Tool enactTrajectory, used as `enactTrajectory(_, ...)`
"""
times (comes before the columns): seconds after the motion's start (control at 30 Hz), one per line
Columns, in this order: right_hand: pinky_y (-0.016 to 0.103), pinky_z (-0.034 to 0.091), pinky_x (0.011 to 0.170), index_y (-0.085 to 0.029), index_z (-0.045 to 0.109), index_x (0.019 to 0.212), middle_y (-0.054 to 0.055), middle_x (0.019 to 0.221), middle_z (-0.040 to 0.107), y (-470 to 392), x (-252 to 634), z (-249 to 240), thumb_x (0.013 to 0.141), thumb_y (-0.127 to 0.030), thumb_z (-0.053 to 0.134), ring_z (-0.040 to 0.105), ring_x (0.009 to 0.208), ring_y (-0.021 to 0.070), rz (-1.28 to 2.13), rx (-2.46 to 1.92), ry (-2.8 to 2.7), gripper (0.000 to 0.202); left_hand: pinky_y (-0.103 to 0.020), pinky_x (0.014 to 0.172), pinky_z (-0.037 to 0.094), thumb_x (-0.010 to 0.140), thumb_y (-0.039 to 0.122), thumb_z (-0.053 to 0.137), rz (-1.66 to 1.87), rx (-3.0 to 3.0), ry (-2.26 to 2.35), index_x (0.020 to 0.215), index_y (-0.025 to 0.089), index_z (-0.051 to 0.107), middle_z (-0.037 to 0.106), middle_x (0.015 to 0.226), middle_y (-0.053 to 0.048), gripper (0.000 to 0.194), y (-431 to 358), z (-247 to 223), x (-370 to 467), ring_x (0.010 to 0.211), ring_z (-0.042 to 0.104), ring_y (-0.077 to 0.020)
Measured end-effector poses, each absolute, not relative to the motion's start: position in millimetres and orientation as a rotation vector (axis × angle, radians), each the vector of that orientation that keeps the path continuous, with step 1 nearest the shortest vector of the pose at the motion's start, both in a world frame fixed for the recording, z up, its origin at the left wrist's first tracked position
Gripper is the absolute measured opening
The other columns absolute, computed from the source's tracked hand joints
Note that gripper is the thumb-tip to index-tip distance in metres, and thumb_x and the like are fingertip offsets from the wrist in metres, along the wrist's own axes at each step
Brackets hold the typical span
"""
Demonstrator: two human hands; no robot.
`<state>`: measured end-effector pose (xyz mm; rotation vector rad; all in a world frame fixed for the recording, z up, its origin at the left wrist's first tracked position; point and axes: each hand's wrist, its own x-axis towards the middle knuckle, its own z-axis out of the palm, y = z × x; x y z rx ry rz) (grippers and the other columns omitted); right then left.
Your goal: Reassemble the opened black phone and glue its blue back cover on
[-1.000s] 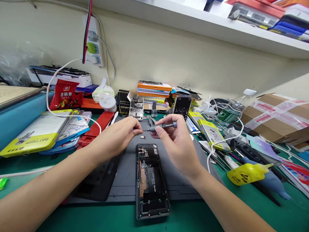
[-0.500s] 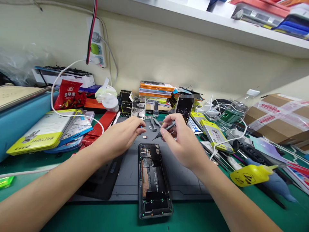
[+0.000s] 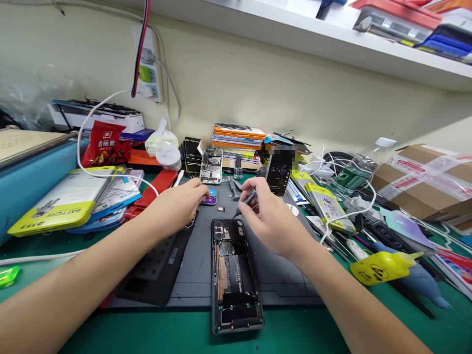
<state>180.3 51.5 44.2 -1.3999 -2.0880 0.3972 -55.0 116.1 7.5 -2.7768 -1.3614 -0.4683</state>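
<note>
An opened black phone (image 3: 236,275) lies on the grey mat (image 3: 283,280), its battery and inner parts showing. My right hand (image 3: 260,209) is closed round a thin dark screwdriver (image 3: 250,197), whose tip points down at the phone's top edge; whether it touches is unclear. To the left, my left hand (image 3: 186,201) has its fingers bent together beside a small purple-and-blue object (image 3: 211,197); what they hold, if anything, is hidden. A small card tray (image 3: 221,209) lies between the hands. Under my left forearm is a black back cover (image 3: 155,270).
Behind the mat stand another opened phone (image 3: 211,165), a small bottle (image 3: 238,167) and a propped phone (image 3: 279,172). Battery packs (image 3: 55,201) and a red tool (image 3: 155,194) are at left. A yellow bottle (image 3: 381,267), loose tools and a cardboard box (image 3: 424,182) crowd the right.
My left hand has moved left, uncovering the purple-and-blue object. My right hand has shifted slightly left and lower, with the screwdriver now more upright and its tip nearer the opened phone.
</note>
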Motion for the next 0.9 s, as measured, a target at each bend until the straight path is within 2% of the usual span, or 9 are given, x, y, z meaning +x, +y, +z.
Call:
enactTrajectory(0.3, 0.032, 0.047, 0.073, -0.025, 0.046, 0.119, 0.004, 0.108, 0.071, 63, 178, 64, 0.098, -0.016, 0.05, 0.066, 0.081, 0.0196, 0.365, -1.319, -2.412, 0.023, -0.037, 0.079, 0.055, 0.104, 0.016, 0.038, -0.408, -2.77, -1.365, 0.117, 0.019, 0.064, 0.064, 0.111, -0.009, 0.03, 116, 10, -55, 0.094, 0.068, -0.0252)
enactTrajectory(0.37, 0.032, 0.043, 0.068, -0.026, 0.048, 0.118, 0.003, 0.1, 0.073, 66, 176, 69, 0.1, -0.021, 0.052, 0.066, 0.079, 0.0214, 0.273, -1.347, -2.477, 0.019, -0.037, 0.077, 0.055, 0.103, 0.015, 0.038, -0.396, -2.771, -1.359, 0.119, 0.019, 0.065, 0.063, 0.111, -0.009, 0.031, 116, 9, -56, 0.093, 0.068, -0.0254)
enactTrajectory(0.47, 0.031, 0.035, 0.059, -0.025, 0.051, 0.114, 0.003, 0.082, 0.072, 70, 171, 74, 0.104, -0.038, 0.051, 0.064, 0.069, 0.0244, 0.064, -1.487, -2.511, 0.016, -0.036, 0.075, 0.055, 0.102, 0.013, 0.04, -0.386, -2.769, -1.355, 0.122, 0.02, 0.065, 0.063, 0.111, -0.009, 0.033, 117, 7, -56, 0.092, 0.068, -0.0256)
enactTrajectory(0.57, 0.032, 0.033, 0.057, -0.024, 0.053, 0.107, 0.006, 0.084, 0.073, 72, 168, 77, 0.106, -0.046, 0.045, 0.064, 0.069, 0.0253, -0.018, -1.567, -2.49, 0.024, -0.035, 0.074, 0.055, 0.1, 0.012, 0.042, -0.388, -2.763, -1.357, 0.122, 0.021, 0.066, 0.062, 0.111, -0.009, 0.035, 118, 6, -57, 0.093, 0.068, -0.0251)
enactTrajectory(0.67, 0.031, 0.036, 0.06, -0.025, 0.053, 0.104, 0.007, 0.098, 0.074, 71, 167, 78, 0.106, -0.046, 0.047, 0.065, 0.076, 0.0244, 0.058, -1.52, -2.477, 0.022, -0.032, 0.07, 0.054, 0.098, 0.01, 0.043, -0.389, -2.759, -1.364, 0.124, 0.023, 0.068, 0.063, 0.111, -0.008, 0.038, 119, 5, -58, 0.09, 0.069, -0.0238)
enactTrajectory(0.83, 0.031, 0.03, 0.056, -0.025, 0.053, 0.105, 0.002, 0.075, 0.069, 68, 164, 82, 0.107, -0.043, 0.043, 0.059, 0.063, 0.0231, 0.054, -1.603, -2.503, 0.021, -0.03, 0.067, 0.054, 0.095, 0.008, 0.047, -0.384, -2.767, -1.363, 0.123, 0.026, 0.072, 0.063, 0.11, -0.007, 0.041, 118, 6, -57, 0.085, 0.07, -0.0219)
enactTrajectory(0.9, 0.031, 0.031, 0.057, -0.024, 0.052, 0.1, 0.003, 0.08, 0.069, 67, 162, 83, 0.107, -0.043, 0.043, 0.06, 0.067, 0.0235, 0.012, -1.614, -2.493, 0.022, -0.032, 0.069, 0.055, 0.095, 0.008, 0.047, -0.384, -2.769, -1.364, 0.122, 0.025, 0.072, 0.064, 0.109, -0.008, 0.04, 118, 7, -57, 0.087, 0.07, -0.0231)
